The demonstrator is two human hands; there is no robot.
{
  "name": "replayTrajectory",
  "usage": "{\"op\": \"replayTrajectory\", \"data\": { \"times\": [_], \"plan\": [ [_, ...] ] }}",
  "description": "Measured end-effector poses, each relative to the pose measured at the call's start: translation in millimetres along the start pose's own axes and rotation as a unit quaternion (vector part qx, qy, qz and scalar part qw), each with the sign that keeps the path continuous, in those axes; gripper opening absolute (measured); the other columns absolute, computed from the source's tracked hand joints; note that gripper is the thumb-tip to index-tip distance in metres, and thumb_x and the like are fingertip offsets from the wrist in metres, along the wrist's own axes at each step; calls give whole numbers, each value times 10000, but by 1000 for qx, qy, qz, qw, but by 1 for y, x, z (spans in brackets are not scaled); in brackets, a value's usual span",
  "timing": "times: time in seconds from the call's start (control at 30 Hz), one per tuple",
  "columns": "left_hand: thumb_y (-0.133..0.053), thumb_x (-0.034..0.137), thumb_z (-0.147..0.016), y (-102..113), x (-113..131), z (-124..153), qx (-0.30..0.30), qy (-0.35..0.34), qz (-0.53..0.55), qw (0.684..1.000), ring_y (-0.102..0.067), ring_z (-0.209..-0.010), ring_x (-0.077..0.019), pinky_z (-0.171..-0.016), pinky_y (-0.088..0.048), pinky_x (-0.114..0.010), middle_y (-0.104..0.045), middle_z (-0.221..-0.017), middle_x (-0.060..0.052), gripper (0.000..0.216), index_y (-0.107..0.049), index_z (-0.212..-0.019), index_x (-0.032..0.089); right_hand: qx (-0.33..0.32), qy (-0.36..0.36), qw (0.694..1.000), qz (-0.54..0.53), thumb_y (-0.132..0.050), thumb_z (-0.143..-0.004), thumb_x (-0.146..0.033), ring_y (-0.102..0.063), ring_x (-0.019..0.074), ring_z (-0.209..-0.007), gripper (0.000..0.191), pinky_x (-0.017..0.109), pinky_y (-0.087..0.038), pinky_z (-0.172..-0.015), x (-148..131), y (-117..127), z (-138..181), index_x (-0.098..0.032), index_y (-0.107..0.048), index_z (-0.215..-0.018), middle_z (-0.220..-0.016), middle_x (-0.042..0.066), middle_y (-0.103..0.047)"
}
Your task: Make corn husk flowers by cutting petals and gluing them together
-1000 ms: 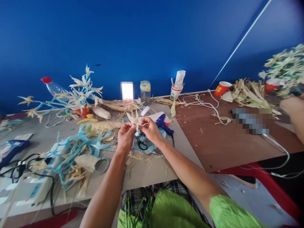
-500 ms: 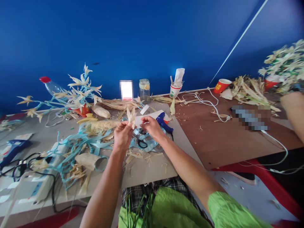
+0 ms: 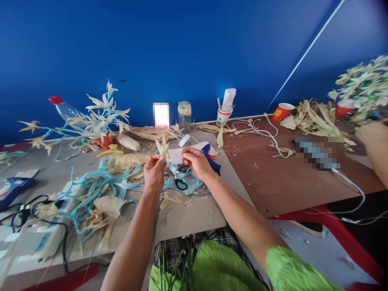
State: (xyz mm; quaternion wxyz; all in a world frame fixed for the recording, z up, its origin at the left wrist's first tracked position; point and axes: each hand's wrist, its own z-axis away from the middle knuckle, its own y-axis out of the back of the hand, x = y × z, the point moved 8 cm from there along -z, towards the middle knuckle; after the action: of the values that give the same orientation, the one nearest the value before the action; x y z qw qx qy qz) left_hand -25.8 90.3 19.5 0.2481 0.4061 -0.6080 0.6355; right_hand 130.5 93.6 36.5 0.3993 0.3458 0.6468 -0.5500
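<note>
A pale corn-husk flower (image 3: 163, 148) with pointed petals stands upright in a pinch between the thumb and fingers of my left hand (image 3: 154, 171). To its right, my right hand (image 3: 195, 162) has its thumb and fingertips pressed together; what they hold, if anything, is too small to tell. Behind the hands lies a flat white sheet (image 3: 175, 155). A blue glue gun (image 3: 210, 158) rests just beyond my right hand. Below the gap between my hands are black-handled scissors (image 3: 181, 184), partly over light blue ribbon (image 3: 130, 184).
At the left stand a husk-flower branch (image 3: 104, 109), a clear bottle (image 3: 65, 110) and a power strip (image 3: 56, 242) with cables. A glass jar (image 3: 184, 115) and paper cup (image 3: 223, 117) line the wall. Another person's arm (image 3: 374, 147) reaches in at right, near husks (image 3: 315, 117).
The flower in my left hand has shifted slightly left and its petals now show more spread. My right hand's fingers have come closer together and moved slightly right.
</note>
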Motion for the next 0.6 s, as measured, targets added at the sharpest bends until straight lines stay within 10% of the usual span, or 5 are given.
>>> {"op": "replayTrajectory", "data": {
  "times": [0.4, 0.6],
  "plan": [
    [-780, 230, -592, 0, -2, 1, -3, -2, -15, 1000, -569, -586, -85, -606, -440, -223, -589, -621, 30, 268, -554, -719, 163, -193, 7, 980, -40, -617, -788, -370, -416, 73, -564, 227, 238, -306, -540, -19, -47, 24, -165, -613, -691, -680, -10, -506],
    [-790, 233, -579, 1, -3, 2, 9, 12, -13, 1000, -581, -597, -89, -602, -448, -222, -585, -623, 33, 281, -551, -710, 167, -351, 258, 889, 141, -698, -717, -424, -464, 97, -617, 309, 255, -381, -611, -93, -103, 117, -211, -528, -571, -641, -25, -513]
  ]
}}
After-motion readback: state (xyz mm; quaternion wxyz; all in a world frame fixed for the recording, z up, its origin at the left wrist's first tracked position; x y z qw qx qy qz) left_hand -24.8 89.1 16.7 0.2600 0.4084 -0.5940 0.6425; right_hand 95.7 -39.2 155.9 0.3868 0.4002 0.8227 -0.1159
